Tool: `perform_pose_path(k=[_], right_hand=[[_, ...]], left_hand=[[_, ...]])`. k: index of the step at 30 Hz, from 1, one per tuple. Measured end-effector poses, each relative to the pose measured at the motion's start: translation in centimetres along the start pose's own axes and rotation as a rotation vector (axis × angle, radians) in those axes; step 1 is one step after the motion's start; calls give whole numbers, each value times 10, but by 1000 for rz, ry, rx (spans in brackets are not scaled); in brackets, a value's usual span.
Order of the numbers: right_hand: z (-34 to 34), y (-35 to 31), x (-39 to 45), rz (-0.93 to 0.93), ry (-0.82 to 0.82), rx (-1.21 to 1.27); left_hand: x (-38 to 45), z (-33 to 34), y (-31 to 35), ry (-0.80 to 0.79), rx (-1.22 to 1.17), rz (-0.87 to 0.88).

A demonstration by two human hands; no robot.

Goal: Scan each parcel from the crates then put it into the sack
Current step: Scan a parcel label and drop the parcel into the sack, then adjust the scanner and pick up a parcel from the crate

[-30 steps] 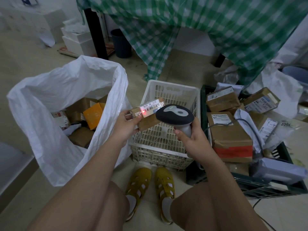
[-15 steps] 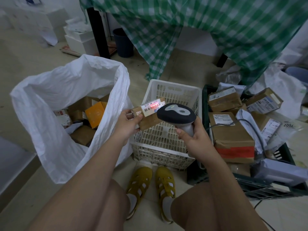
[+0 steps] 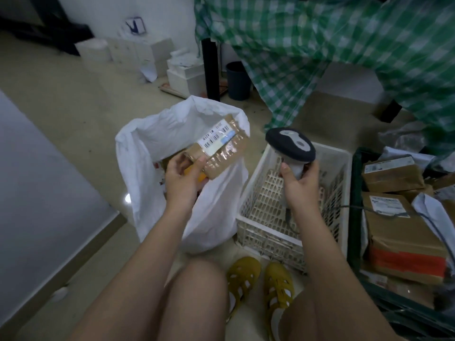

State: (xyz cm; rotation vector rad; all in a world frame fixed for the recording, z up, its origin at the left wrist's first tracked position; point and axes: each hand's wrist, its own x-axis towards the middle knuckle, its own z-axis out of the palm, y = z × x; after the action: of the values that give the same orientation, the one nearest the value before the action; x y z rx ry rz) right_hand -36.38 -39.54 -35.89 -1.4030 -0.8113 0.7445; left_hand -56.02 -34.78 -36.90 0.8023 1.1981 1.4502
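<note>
My left hand grips a small brown cardboard parcel with a white barcode label, held over the open mouth of the white sack. Other parcels show dimly inside the sack beneath it. My right hand holds the grey-and-white barcode scanner by its handle, above the white crate. The scanner head points away from the parcel. The dark green crate on the right holds several brown boxed parcels and white mailers.
A green checked cloth hangs over a table behind the crates. A black table leg and a dark bin stand behind the sack. White boxes sit at the back wall. My yellow shoes rest in front of the white crate.
My left hand has carried the parcel left from in front of the scanner to above the sack's mouth. The red scan light is gone from the label. The view has swung left.
</note>
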Motion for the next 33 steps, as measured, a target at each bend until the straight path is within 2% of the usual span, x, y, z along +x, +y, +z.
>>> perform_pose_path(k=[3,5,9,11,16,19,28,30,33], right_hand=[[20,6,1,15,-31,-11],[26,11,1,22,-34,-20],[26,17,5,62,-13,-33],[19,17,9,69,8,-41],[0,19,5,166,65,-6],[-9,15,-7,220,75,3],[-39,3,-38,210,72,228],[-52,3,-45,206,57,297],[-73,7,-46,245,-24,391]], left_hand=[[30,-24,14,178,121,98],[57,-38,14,213,310,93],[92,-50,-2,-96,679,-185],[86,-43,0,-160,675,-240],[36,-16,13,-187,647,-59],[6,3,10,-279,562,15],[-87,92,-20,-818,467,-169],[-100,105,-28,-867,425,-178],[-109,124,-40,-839,470,-99]])
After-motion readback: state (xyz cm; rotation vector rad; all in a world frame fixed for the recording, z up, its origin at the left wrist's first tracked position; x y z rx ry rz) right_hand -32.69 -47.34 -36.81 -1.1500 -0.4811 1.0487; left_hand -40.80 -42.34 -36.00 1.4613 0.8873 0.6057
